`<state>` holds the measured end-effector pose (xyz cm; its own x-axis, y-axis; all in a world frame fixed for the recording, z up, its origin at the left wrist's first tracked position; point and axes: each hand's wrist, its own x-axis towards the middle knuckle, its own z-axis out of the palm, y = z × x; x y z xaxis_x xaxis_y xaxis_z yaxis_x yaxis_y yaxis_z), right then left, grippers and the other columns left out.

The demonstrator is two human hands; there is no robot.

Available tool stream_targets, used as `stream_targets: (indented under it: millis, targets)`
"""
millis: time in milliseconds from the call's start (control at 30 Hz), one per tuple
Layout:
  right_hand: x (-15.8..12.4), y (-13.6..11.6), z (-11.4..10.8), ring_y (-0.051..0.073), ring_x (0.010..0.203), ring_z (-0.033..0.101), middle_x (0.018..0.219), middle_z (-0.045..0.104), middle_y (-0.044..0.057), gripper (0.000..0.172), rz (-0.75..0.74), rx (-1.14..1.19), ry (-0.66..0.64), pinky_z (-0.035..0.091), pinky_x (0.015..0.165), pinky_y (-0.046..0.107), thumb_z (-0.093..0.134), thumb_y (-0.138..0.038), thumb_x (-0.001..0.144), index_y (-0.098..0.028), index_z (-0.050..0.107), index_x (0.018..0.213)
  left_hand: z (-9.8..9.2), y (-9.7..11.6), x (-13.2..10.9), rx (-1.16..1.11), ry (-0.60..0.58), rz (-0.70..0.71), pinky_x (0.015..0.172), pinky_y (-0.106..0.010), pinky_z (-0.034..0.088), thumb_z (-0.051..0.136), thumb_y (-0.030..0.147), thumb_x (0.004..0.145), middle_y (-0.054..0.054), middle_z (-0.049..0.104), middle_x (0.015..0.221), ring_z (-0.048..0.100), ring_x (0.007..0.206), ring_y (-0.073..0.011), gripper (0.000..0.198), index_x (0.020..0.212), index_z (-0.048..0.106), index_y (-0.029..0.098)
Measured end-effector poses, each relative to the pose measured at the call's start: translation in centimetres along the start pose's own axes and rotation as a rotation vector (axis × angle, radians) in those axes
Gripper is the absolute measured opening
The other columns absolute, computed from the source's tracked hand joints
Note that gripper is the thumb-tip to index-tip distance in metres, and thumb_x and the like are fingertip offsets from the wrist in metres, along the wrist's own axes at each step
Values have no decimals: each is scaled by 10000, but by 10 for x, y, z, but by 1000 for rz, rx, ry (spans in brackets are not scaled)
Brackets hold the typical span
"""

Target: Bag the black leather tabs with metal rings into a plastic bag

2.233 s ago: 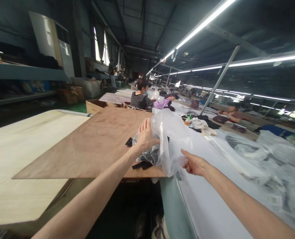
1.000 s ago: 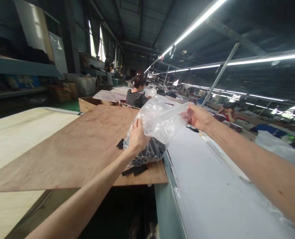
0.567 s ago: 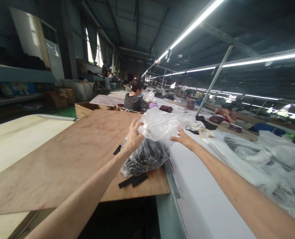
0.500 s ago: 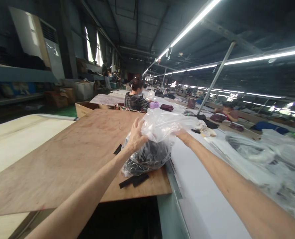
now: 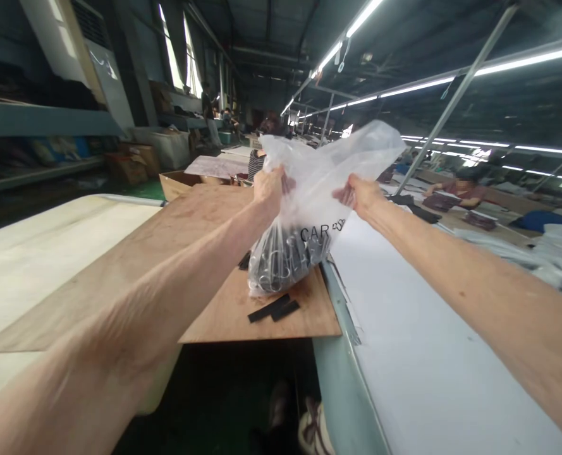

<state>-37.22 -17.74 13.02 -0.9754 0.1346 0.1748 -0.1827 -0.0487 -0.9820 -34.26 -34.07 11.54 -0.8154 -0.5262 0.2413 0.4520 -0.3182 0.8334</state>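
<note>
A clear plastic bag [image 5: 309, 208] with dark lettering stands on the wooden board [image 5: 214, 309], its top pulled up and spread. Dark pieces with metal rings [image 5: 281, 259] fill its lower part. My left hand [image 5: 268, 186] is closed on the left side of the bag's upper part. On the other side my right hand [image 5: 359, 193] grips the plastic, fingers partly behind the film. Two short black strips [image 5: 274, 308] lie on the board in front of the bag. More black pieces [image 5: 244, 260] show at the bag's left edge.
To the right runs a long table with white sheets [image 5: 423, 328] and plastic film [image 5: 555, 253]. A pale padded surface [image 5: 72, 246] lies left of the board. An open cardboard box [image 5: 179, 183] stands behind it. A co-worker [image 5: 463, 186] sits at the far right.
Both hands have raised the bag's top and drawn it taller, so the lettering now shows. The crumpled plastic is stretched out. The view has shifted and tilted downward.
</note>
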Motion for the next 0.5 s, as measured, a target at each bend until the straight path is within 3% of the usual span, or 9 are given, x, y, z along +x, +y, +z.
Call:
stream_targets:
  millis: [100,233,400,500]
  targets:
    - [-6,-36,2,107,413,555,540,530,-49,173,-49,70,48,506,424,219,445,-100,895,-162,488,739,9,31,6,-7,-18,65,513,-241,469,516,170,763,40,448,450,498,430,-109,194,575,471,178]
    - [-22,-72,-10,82,394,527,521,500,-75,190,-122,40,98,506,428,202,468,-76,888,-154,487,716,23,54,-3,-28,-59,124,581,-257,486,522,172,811,60,409,469,490,438,-89,249,575,445,169]
    - [-46,-98,-61,119,435,555,538,526,-40,225,-151,-46,149,501,433,249,481,-96,884,-162,500,670,59,65,-37,-78,-159,35,615,-278,497,514,177,851,52,456,531,542,495,-102,207,649,476,155]
    - [-70,-105,-100,121,481,562,577,555,-8,244,-146,-113,172,518,541,297,494,-93,863,-167,524,632,80,64,-63,-80,-226,-91,616,-277,498,505,198,873,47,465,518,542,497,-101,246,635,462,158]
